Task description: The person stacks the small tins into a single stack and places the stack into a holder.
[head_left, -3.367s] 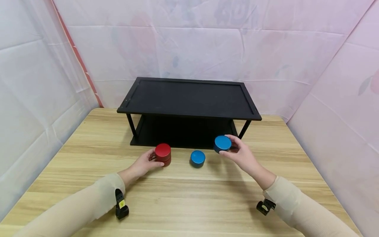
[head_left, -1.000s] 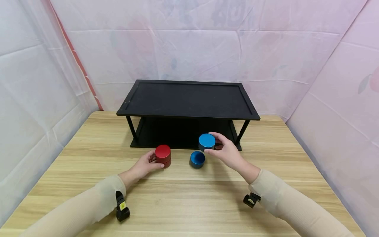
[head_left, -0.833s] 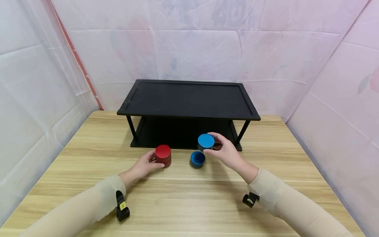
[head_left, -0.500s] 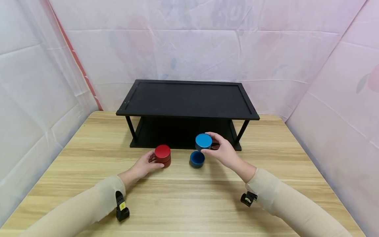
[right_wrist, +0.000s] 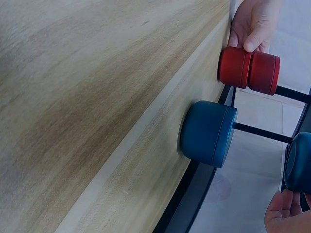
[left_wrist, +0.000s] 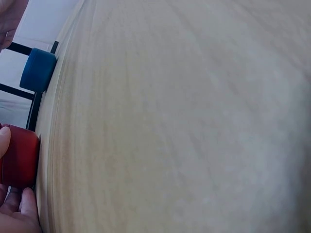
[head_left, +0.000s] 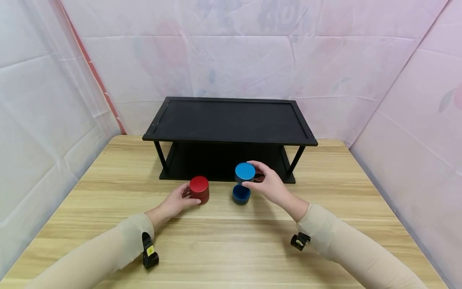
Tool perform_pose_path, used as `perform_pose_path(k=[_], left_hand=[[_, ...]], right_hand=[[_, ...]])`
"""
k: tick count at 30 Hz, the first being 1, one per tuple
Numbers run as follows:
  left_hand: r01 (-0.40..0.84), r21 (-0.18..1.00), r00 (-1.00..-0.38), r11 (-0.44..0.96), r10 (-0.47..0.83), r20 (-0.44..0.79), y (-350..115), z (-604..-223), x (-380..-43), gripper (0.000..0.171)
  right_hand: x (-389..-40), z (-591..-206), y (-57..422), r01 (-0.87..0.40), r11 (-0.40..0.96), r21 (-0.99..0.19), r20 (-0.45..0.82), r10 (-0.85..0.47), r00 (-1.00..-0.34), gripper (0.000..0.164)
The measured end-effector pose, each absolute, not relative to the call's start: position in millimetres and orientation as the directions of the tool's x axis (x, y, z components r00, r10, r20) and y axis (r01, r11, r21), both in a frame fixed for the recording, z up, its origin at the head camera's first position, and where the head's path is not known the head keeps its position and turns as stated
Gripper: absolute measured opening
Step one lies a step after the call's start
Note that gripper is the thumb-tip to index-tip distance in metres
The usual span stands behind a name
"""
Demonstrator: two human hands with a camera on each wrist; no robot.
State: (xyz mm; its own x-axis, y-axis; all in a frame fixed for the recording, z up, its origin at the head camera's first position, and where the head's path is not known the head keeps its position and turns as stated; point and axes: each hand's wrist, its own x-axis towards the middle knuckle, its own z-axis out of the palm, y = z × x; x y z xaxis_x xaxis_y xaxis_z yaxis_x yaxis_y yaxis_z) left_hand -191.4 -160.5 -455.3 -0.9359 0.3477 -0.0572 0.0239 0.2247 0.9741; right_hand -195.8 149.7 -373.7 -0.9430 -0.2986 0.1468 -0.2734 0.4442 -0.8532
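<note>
My left hand (head_left: 177,200) grips a round red tin (head_left: 199,187) with thumb and fingers. The tin stands on the table as two stacked parts, and a groove between them shows in the right wrist view. To its right sits a blue round tin (head_left: 241,196), upright, with its hollow inside facing up. My right hand (head_left: 270,185) pinches a second blue round piece (head_left: 245,172) by its side, flat face up. That piece hangs just above and slightly behind the standing blue tin, apart from it in the right wrist view (right_wrist: 300,162).
Behind the tins stands a black two-tier rack (head_left: 231,120), its lower board (head_left: 216,160) close to both hands. All of this rests on a wooden table (head_left: 223,249). Pale printed cloth (head_left: 231,64) hangs around the back and sides.
My right hand has carried the blue piece leftward, from right of the standing blue tin to above it. The left hand and the red tin have stayed in place.
</note>
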Motion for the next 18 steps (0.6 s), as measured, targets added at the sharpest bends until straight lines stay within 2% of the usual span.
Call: perform_pose_path(k=[18], left_hand=[[0.035, 0.977, -0.936, 0.211, 0.350, -0.042, -159.2, -456.1, -191.2, 0.063]], right_hand=[[-191.6, -365.4, 138.7, -0.246, 0.433, -0.867, 0.108, -0.319, -0.941, 0.060]])
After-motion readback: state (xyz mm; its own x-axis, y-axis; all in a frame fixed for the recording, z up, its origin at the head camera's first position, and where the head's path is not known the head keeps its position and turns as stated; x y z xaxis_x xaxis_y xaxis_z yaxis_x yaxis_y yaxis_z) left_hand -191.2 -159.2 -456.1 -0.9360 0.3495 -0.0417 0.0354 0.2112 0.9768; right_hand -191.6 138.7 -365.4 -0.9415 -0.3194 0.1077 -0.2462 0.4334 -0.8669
